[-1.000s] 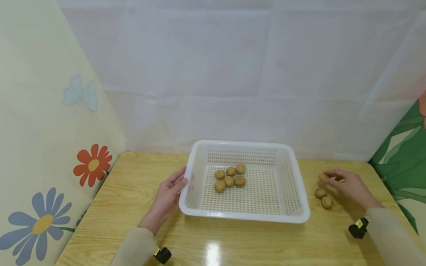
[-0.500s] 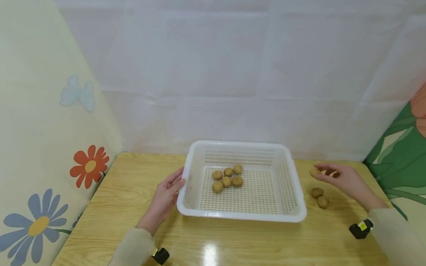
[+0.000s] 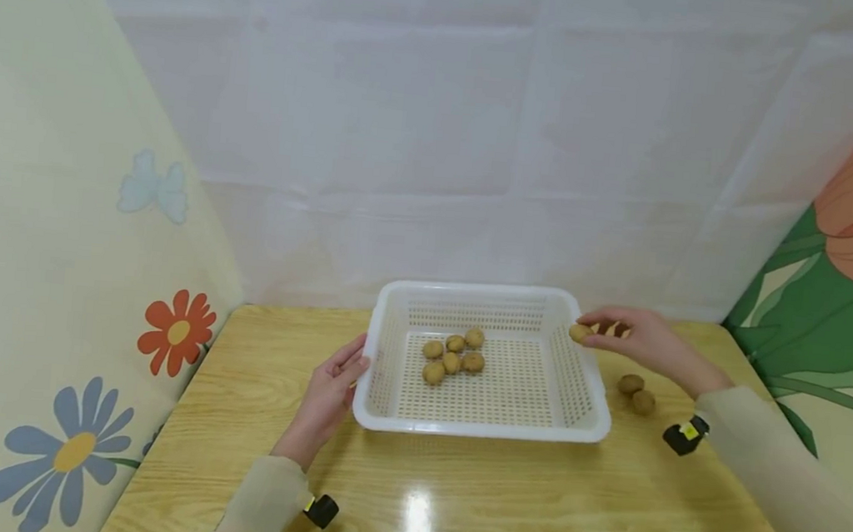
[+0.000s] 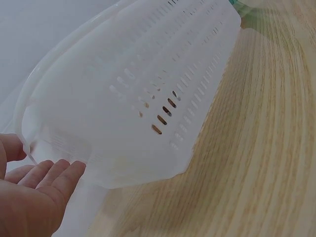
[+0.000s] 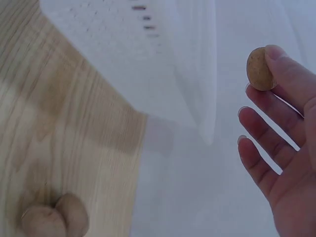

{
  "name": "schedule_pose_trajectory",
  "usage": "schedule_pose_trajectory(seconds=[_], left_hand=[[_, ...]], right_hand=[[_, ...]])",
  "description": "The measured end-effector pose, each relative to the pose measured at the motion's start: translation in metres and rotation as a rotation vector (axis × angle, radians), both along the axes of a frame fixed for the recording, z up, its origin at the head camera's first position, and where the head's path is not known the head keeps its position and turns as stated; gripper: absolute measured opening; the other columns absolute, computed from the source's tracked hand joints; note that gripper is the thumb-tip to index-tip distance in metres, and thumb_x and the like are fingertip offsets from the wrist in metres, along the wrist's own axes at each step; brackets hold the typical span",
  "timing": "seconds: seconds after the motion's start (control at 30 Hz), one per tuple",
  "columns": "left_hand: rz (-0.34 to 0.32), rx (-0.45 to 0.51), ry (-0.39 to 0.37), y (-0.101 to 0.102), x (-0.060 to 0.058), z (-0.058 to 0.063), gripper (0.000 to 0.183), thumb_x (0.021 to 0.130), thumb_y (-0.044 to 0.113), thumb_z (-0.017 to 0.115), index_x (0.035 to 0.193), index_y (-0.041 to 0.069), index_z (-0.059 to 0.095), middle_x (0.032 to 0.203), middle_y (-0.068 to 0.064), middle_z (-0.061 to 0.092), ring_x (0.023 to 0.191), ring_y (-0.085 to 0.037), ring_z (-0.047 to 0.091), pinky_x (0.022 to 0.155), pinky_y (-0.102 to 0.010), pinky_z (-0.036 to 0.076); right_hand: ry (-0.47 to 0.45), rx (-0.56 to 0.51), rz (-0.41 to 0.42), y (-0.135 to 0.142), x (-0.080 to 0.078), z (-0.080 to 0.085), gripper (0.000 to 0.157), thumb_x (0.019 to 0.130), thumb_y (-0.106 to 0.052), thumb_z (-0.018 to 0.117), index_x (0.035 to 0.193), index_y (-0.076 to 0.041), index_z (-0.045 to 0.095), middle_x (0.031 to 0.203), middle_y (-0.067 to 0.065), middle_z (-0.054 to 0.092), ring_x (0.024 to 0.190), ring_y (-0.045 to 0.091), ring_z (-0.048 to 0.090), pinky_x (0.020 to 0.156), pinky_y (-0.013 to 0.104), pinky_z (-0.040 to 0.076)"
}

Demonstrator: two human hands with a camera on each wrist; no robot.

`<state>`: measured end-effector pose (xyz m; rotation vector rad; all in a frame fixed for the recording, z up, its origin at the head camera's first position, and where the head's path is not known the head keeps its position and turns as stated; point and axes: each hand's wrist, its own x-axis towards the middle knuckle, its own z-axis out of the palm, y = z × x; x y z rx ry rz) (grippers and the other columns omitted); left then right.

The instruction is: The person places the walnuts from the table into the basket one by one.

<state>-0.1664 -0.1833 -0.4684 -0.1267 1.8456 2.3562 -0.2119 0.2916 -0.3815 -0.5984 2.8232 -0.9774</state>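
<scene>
Right hand (image 3: 642,341), outer fingers spread, pinches one small oval tan potato (image 5: 258,70) at the right rim of the white perforated plastic basket (image 3: 481,431); left hand (image 3: 328,392) grips its left rim. Judged step: loading; next calls for lowering it inside, releasing.

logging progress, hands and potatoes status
Left hand grips basket rim. Right hand pinches potato by right rim. Six potatoes inside, two potatoes on table. Nothing visibly blocking.
</scene>
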Motion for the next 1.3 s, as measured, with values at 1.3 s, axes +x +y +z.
schedule_pose_trajectory(seconds=[1.3], left_hand=[[0.011,-0.004,0.002,-0.002,0.004,0.005,0.051,0.109,0.007,0.052,0.158,0.004,0.040,0.160,-0.018,0.044,0.118,-0.006,0.066,0.100,-0.030,0.057]], right_hand=[[-0.174,0.087,0.491,-0.164,-0.058,-0.050,0.035,0.091,-0.029,0.082,0.123,-0.015,0.076,0.117,-0.007,0.073,0.093,0.008,0.062,0.086,0.030,0.054]])
